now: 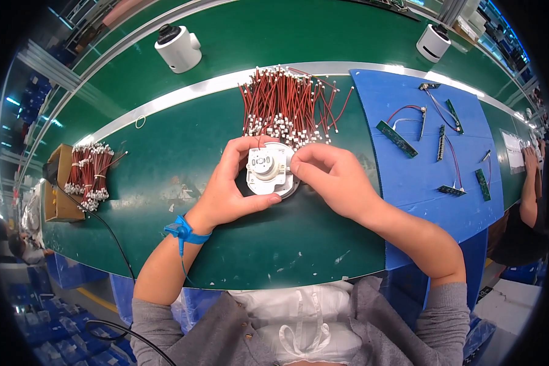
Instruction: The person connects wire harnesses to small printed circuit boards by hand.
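A round white plastic housing (279, 184) with a raised motor-like hub on top is held just above the green bench, in front of the pile of cables. My left hand (229, 177) wraps round its left side, with the thumb along the near edge. At the right side of the housing, my right hand (329, 177) pinches with thumb and forefinger; what lies between those fingertips is too small to make out. A thin red wire rises from the top of the housing. A blue wrist strap (186, 232) with a cord sits on my left wrist.
Red cables with white connectors (287, 100) lie heaped beyond my hands. Bundled cables (91, 174) rest by a cardboard box (58, 195) at left. Several green circuit boards (398, 139) lie on a blue sheet (402, 207). Two white camera-like units (180, 53) stand behind. Another person works at far right.
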{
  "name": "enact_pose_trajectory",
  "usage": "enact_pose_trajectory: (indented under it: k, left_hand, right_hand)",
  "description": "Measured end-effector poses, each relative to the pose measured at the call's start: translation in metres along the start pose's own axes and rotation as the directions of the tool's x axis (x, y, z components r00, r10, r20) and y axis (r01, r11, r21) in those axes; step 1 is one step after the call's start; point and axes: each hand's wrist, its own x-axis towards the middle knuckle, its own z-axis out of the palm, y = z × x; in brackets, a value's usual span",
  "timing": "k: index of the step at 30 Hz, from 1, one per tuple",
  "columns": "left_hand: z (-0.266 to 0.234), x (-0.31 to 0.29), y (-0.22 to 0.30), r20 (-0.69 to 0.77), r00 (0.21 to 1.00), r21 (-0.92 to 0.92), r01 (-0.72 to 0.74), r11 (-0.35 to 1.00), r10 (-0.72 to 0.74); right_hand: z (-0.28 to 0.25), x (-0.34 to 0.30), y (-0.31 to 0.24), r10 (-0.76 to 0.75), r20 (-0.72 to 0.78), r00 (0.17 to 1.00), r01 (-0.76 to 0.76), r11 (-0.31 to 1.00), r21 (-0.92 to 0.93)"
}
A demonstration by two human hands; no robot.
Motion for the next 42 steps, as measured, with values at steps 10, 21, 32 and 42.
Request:
enact_pose_trajectory:
  k: [10, 21, 32, 42]
  left_hand:
    - [0.011, 0.006, -0.002, 0.041, 0.998, 0.152, -0.044, 0.987, 0.038]
    - [0.033, 0.003, 0.009, -0.061, 0.995, 0.425, 0.095, 0.9, -0.077]
    - [0.039, 0.012, 0.024, 0.004, 0.997, 0.509, 0.063, 0.858, -0.075]
    - [0.039, 0.032, 0.094, -0.082, 0.996, 0.793, 0.044, 0.608, 0.035]
  right_hand:
    - [-0.006, -0.001, 0.0, 0.035, -0.076, 0.997, -0.041, 0.996, -0.079]
    - [-0.02, 0.004, -0.004, 0.061, -0.024, 0.998, -0.063, 0.996, -0.069]
    - [-0.034, 0.001, -0.017, 0.015, 0.002, 1.0, -0.014, 0.97, -0.243]
    - [-0.054, -0.025, -0.031, -0.193, 0.11, 0.975, 0.222, 0.882, -0.417]
